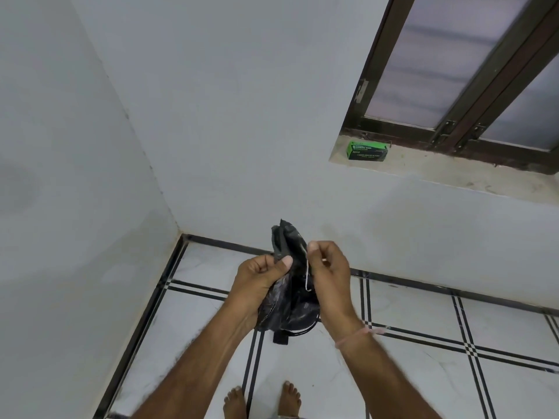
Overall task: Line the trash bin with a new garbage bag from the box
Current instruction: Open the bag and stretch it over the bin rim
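The folded black garbage bag (287, 297) is held in mid-air at lower centre of the frame, above the tiled floor (408, 373). The left hand (260, 279) is clenched around the bag's left side, thumb pressed on top of the plastic. The right hand (328, 267) pinches a thin pale string or tie (307, 275) at the bag's right edge between thumb and forefinger; whether it is a drawstring or a separate binding cannot be told.

Step in hand, as judged: freeing and unfolding the bag before lining the bin.

- Keep the left hand firm on the bundle as an anchor.
- Draw the string away from the plastic with the right hand, gently, since thin film tears easily.
- Once loose, find the open mouth and shake the bag downward to let it fill with air.

Orientation: the bundle's long axis runs roughly vertically in the frame, tilted slightly, with a crumpled pointed end toward the upper centre and a small dark tab hanging at the bottom. Which end is the mouth cannot be determined.

The green garbage bag box (367, 151) rests on the window sill (453, 173) at upper right, well apart from the hands. No trash bin is in view.
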`<state>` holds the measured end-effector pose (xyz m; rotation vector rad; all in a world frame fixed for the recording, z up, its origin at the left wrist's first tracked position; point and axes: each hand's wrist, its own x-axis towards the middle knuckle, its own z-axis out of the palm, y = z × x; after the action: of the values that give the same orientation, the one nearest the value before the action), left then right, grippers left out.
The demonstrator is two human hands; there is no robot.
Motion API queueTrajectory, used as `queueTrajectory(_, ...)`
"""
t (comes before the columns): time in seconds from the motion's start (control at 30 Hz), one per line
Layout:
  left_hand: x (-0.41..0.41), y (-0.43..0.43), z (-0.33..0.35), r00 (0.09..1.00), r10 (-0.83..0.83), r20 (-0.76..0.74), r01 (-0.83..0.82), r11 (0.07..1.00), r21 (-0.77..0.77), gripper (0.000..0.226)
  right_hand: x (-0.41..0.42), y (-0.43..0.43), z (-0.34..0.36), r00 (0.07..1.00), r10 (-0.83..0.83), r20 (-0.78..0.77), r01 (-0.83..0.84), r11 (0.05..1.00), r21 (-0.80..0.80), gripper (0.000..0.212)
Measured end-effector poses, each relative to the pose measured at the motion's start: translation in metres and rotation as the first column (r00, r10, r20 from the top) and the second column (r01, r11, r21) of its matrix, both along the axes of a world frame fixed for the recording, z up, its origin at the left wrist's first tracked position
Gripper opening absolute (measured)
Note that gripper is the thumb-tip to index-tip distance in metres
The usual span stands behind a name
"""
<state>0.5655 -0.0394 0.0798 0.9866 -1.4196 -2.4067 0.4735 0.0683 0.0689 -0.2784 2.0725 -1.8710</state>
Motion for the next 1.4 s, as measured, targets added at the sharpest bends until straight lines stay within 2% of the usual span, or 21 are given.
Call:
queueTrajectory(0.07, -0.001, -0.002, -0.001, 0.999, 0.032, -0.018, -0.031, 0.995, 0.096, 0.025, 0.011, 0.002, 0.005, 0.956, 0.217, 0.197, -0.196, 0.973, -0.120, 0.028)
queueTrajectory(0.13, -0.002, -0.002, -0.002, 0.999, 0.032, -0.038, -0.024, 0.981, 0.193, 0.040, 0.018, 0.000, 0.006, 0.911, 0.281, 0.303, -0.251, 0.959, -0.135, 0.033)
queueTrajectory(0.27, -0.004, -0.002, -0.006, 0.999, 0.040, -0.030, -0.031, 0.967, 0.251, 0.048, 0.016, -0.003, 0.002, 0.878, 0.212, 0.429, -0.140, 0.971, -0.192, 0.026)
queueTrajectory(0.37, -0.001, -0.006, -0.012, 0.998, 0.070, -0.004, -0.066, 0.960, 0.272, 0.063, 0.007, 0.001, 0.002, 0.797, 0.173, 0.579, -0.025, 0.967, -0.255, 0.023)
queueTrajectory(0.6, 0.013, -0.024, -0.027, 0.974, 0.217, 0.064, -0.226, 0.914, 0.338, 0.077, -0.019, 0.010, -0.009, 0.618, 0.031, 0.785, 0.190, 0.964, -0.188, 0.025)
queueTrajectory(0.77, 0.015, -0.026, -0.030, 0.961, 0.199, 0.194, -0.264, 0.870, 0.417, 0.074, -0.030, 0.010, -0.020, 0.547, -0.049, 0.836, 0.279, 0.952, -0.127, 0.029)
queueTrajectory(0.87, 0.021, -0.026, -0.030, 0.971, 0.135, 0.198, -0.199, 0.915, 0.350, 0.067, -0.033, 0.009, -0.021, 0.561, -0.070, 0.825, 0.310, 0.942, -0.131, 0.034)
queueTrajectory(0.93, 0.026, -0.027, -0.030, 0.988, -0.025, 0.151, 0.003, 0.989, 0.148, 0.060, -0.034, 0.010, -0.022, 0.590, -0.065, 0.805, 0.288, 0.948, -0.134, 0.037)
queueTrajectory(0.97, 0.029, -0.026, -0.027, 0.984, -0.105, 0.147, 0.101, 0.994, 0.035, 0.057, -0.035, 0.010, -0.022, 0.612, -0.056, 0.789, 0.259, 0.957, -0.133, 0.036)
queueTrajectory(1.07, 0.028, -0.025, -0.022, 0.950, -0.254, 0.183, 0.276, 0.956, -0.104, 0.043, -0.033, 0.008, -0.021, 0.690, -0.023, 0.724, 0.159, 0.980, -0.120, 0.029)
queueTrajectory(1.13, 0.025, -0.025, -0.021, 0.927, -0.309, 0.214, 0.343, 0.928, -0.147, 0.042, -0.032, 0.006, -0.022, 0.742, -0.007, 0.671, 0.095, 0.991, -0.095, 0.027)
queueTrajectory(1.2, 0.023, -0.027, -0.023, 0.943, -0.252, 0.218, 0.285, 0.949, -0.136, 0.044, -0.034, 0.008, -0.024, 0.791, 0.003, 0.612, 0.044, 0.997, -0.062, 0.026)
queueTrajectory(1.3, 0.023, -0.043, -0.033, 0.989, -0.032, 0.145, 0.018, 0.995, 0.094, 0.056, -0.038, 0.020, -0.026, 0.819, 0.073, 0.570, -0.042, 0.997, -0.067, 0.020)
queueTrajectory(1.4, 0.026, -0.060, -0.042, 0.970, 0.178, 0.164, -0.223, 0.920, 0.322, 0.063, -0.043, 0.038, -0.028, 0.822, 0.239, 0.517, -0.228, 0.970, -0.087, 0.026)
